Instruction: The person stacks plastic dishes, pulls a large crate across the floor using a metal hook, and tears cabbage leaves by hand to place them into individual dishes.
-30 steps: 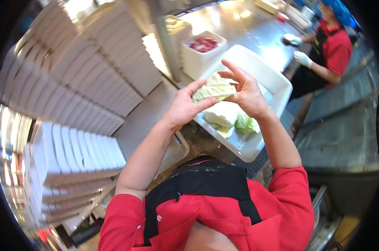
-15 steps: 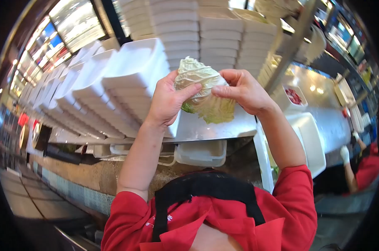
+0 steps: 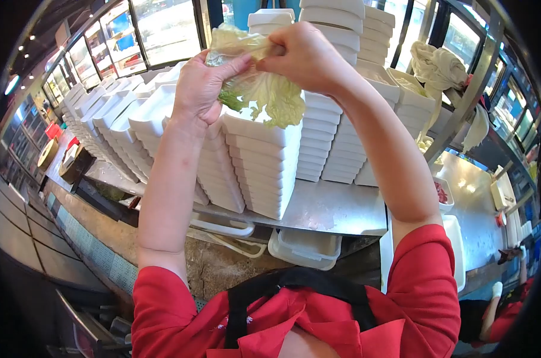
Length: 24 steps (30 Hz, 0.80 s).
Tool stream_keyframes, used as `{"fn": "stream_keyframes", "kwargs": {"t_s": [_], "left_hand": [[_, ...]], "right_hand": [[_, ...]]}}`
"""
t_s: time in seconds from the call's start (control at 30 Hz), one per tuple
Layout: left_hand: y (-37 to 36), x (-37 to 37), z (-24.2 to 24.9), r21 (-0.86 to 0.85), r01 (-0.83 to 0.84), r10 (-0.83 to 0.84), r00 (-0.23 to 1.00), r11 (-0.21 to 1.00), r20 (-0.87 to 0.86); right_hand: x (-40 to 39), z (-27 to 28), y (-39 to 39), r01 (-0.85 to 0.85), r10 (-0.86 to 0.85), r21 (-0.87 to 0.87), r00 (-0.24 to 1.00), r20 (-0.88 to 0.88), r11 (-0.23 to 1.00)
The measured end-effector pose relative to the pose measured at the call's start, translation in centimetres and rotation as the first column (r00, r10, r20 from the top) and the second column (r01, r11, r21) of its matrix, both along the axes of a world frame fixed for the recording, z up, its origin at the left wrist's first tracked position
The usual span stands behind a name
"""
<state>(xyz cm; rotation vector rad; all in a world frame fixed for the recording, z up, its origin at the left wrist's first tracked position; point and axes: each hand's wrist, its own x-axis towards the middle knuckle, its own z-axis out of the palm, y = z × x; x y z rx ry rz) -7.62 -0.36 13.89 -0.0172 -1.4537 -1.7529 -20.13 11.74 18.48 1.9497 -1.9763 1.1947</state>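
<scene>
Both hands hold pale green napa cabbage leaves up over a tall stack of white containers. My left hand grips the left side, its thumb pressed across the leaf. Fingers and thumb of my right hand pinch the upper right part. The frilly lower edge of the leaf hangs down and overlaps the top container in this view. Part of the leaf is hidden behind my fingers.
More stacked white containers stand right behind and in rows to the left on a metal counter. A clear plastic bin sits below. At right are a metal post, a tub of red pieces and a person's gloved hand.
My hands have risen and moved forward with the cabbage, and my right forearm now reaches further across. The view has shifted, showing more of the stacks and the windows.
</scene>
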Motion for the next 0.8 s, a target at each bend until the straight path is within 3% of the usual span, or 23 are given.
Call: {"fn": "stream_keyframes", "kwargs": {"t_s": [0.07,0.13,0.2,0.23,0.27,0.33,0.37,0.4,0.43,0.47,0.5,0.53,0.57,0.6,0.63,0.67,0.73,0.8], "left_hand": [[-1.6,0.5,-1.1,0.082,0.000,0.004,0.999,0.997,-0.045],[-5.0,2.0,-1.5,0.056,0.132,-0.120,0.976,0.990,-0.183],[-5.8,4.7,-0.7,0.093,-0.110,0.125,0.977,0.990,-0.174],[-6.5,5.8,-0.8,0.011,-0.188,0.188,0.978,0.982,-0.092],[-6.9,6.2,-1.4,0.011,-0.189,0.190,0.976,0.982,-0.106],[-7.4,6.6,-3.2,-0.027,-0.178,0.179,0.983,0.984,0.048],[-7.0,6.9,-3.8,-0.029,-0.169,0.170,0.985,0.985,0.041],[-6.5,7.2,-4.6,0.071,-0.129,0.121,0.987,0.989,0.110],[-6.0,7.1,-5.2,0.175,-0.092,0.060,0.982,0.980,0.181],[-6.0,7.3,-5.8,0.182,-0.072,0.036,0.980,0.981,0.196],[-6.4,7.9,-6.4,0.191,-0.055,0.015,0.979,0.980,0.204],[-6.6,8.4,-7.0,0.209,-0.044,-0.004,0.975,0.977,0.222],[-6.5,8.8,-7.0,0.214,-0.093,0.038,0.968,0.972,0.250],[-6.6,9.2,-6.9,0.229,-0.091,0.023,0.958,0.969,0.285],[-6.7,9.5,-6.5,0.186,-0.102,0.048,0.960,0.977,0.275],[-6.8,9.6,-6.1,0.134,-0.113,0.076,0.965,0.985,0.250],[-7.1,9.0,-5.4,0.131,-0.084,0.056,0.976,0.988,0.209],[-7.2,7.7,-4.8,0.089,-0.181,0.168,0.977,0.980,0.128]], "right_hand": [[0.2,-0.1,-2.2,0.128,-0.124,-0.012,0.927,-0.355,0.992],[-1.3,-1.5,-3.9,0.207,-0.204,-0.032,0.909,-0.363,0.978],[-3.6,-2.4,-4.8,0.213,-0.209,0.085,0.976,-0.053,0.973],[-4.5,-2.9,-5.2,0.048,-0.111,0.195,0.939,0.324,0.980],[-4.9,-3.9,-6.2,0.050,-0.108,0.191,0.944,0.311,0.980],[-5.2,-6.1,-7.3,-0.065,-0.047,0.132,0.710,0.703,0.989],[-4.7,-6.6,-7.3,0.084,-0.164,0.224,0.916,0.366,0.971],[-4.1,-7.3,-7.2,0.260,-0.261,0.256,0.965,-0.029,0.931],[-3.7,-8.5,-6.9,0.320,-0.261,0.183,0.922,-0.285,0.930],[-3.8,-8.5,-6.7,0.338,-0.280,0.195,0.920,-0.273,0.921],[-3.6,-8.2,-6.2,0.345,-0.370,-0.140,0.812,-0.452,0.928],[-3.1,-8.3,-5.5,0.257,-0.489,-0.440,0.662,-0.569,0.860],[-2.0,-7.7,-4.6,0.286,-0.484,-0.408,0.677,-0.554,0.867],[-0.8,-6.3,-3.7,0.264,-0.285,-0.110,0.839,-0.464,0.958],[-0.2,-6.0,-3.2,0.160,-0.105,0.169,0.950,-0.292,0.973],[0.3,-6.8,-3.1,0.161,-0.110,0.170,0.955,-0.277,0.972],[2.1,-8.0,-2.9,0.078,0.061,0.394,0.942,-0.330,0.916],[3.0,-8.9,-2.9,0.066,0.059,0.349,0.940,-0.335,0.935]]}}
